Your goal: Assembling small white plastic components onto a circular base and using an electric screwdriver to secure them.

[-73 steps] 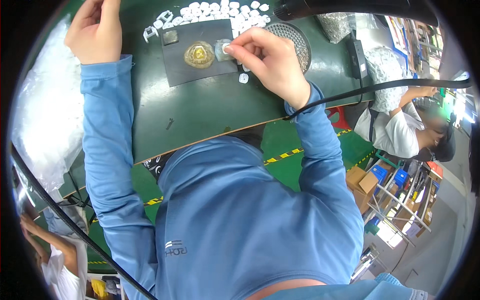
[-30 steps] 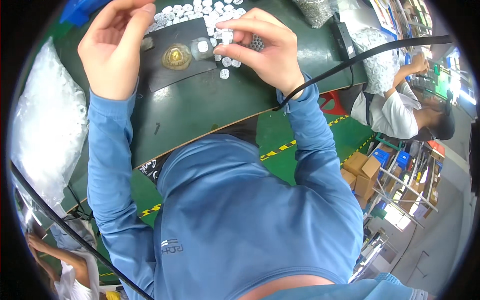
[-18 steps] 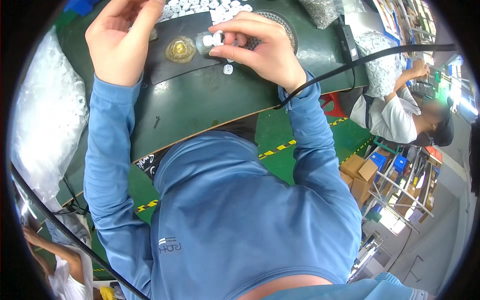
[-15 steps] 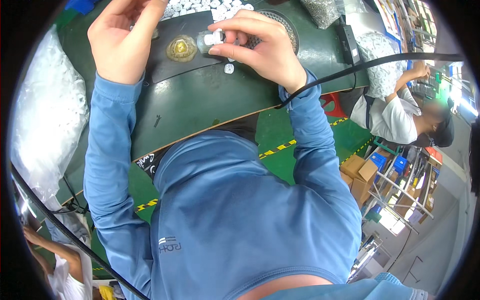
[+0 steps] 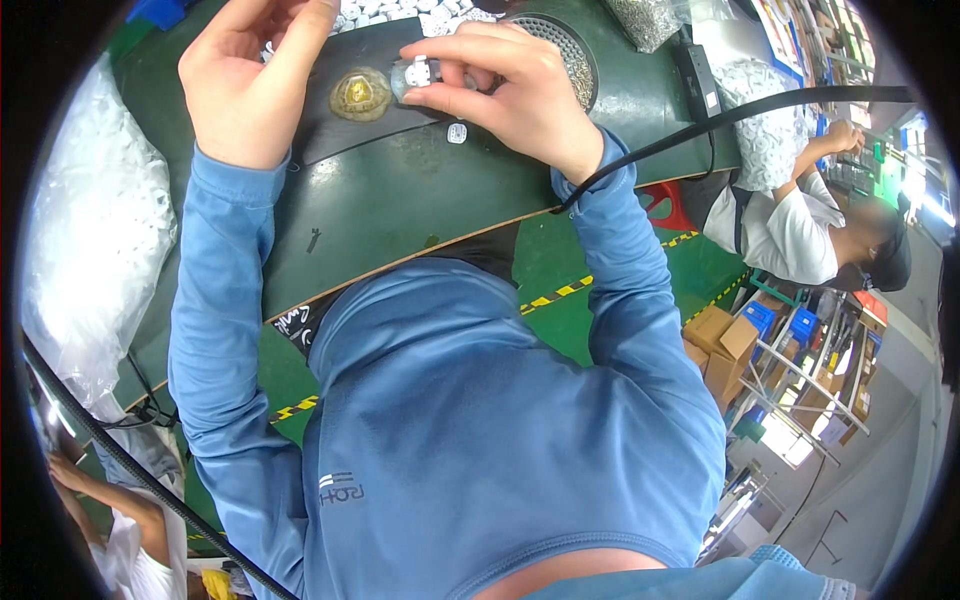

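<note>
Between the thumb and fingers of my right hand (image 5: 520, 90) is a small white plastic part (image 5: 418, 72). A greyish piece shows beside it, too small to identify. Just left of it, a round translucent dome with a yellow middle (image 5: 360, 94) sits on a dark mat (image 5: 320, 135). My left hand (image 5: 250, 85) is raised over the mat's left side, fingers curled together at the upper edge. What they hold, if anything, is hidden. One loose white piece (image 5: 456, 133) lies on the table below my right hand.
Many white pieces (image 5: 375, 12) are heaped beyond the mat. A round tray (image 5: 590, 70) of small metal parts stands behind my right hand. Clear plastic bags (image 5: 95, 230) flank the green table (image 5: 400, 200). A black cable (image 5: 740, 115) crosses my right wrist. Another person (image 5: 790, 230) works at right.
My right hand has shifted slightly left and up with the white part, whose tilt has changed a little. My left hand stays nearly in place.
</note>
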Tool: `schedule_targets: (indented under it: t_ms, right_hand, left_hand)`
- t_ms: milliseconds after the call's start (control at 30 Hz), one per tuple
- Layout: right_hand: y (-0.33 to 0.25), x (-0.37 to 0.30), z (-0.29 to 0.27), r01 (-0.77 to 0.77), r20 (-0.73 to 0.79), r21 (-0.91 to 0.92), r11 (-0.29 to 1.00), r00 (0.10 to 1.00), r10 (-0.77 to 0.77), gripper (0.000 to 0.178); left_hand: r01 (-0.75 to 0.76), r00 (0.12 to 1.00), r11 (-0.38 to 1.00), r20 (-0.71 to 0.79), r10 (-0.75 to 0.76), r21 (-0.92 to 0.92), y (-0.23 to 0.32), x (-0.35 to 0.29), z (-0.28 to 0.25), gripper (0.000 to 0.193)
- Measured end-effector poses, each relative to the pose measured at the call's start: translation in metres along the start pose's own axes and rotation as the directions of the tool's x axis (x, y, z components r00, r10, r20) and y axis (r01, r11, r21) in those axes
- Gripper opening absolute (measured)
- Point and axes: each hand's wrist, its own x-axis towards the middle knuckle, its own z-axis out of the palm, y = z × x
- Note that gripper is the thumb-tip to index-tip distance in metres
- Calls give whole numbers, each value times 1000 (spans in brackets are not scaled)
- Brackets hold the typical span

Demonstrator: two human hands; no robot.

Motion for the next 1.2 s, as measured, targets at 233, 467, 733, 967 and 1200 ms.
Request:
schedule_targets:
  t_ms: [233,467,733,967,1200]
  right_hand:
    - [7,1,4,72,-46,17,997,996,-71,32]
    - [-3,-9,-13,35,-4,-73,997,999,-36,37]
    - [54,-24,-86,141,-704,158,977,711,11,43]
    - [-2,60,-69,313,-533,594,741,843,70,45]
    - [-11,50,-70,515,-561,822,243,657,504,60]
  left_hand:
    - [8,1000,999,14,-9,43,3,0,1,17]
    - [-160,974,958,194,115,238,23,-7,12,16]
    - [-530,796,796,496,346,294,27,-8,39,40]
    - [-413,853,839,474,219,355,30,-9,31,26]
    - [-398,848,850,491,197,345,26,-9,30,28]
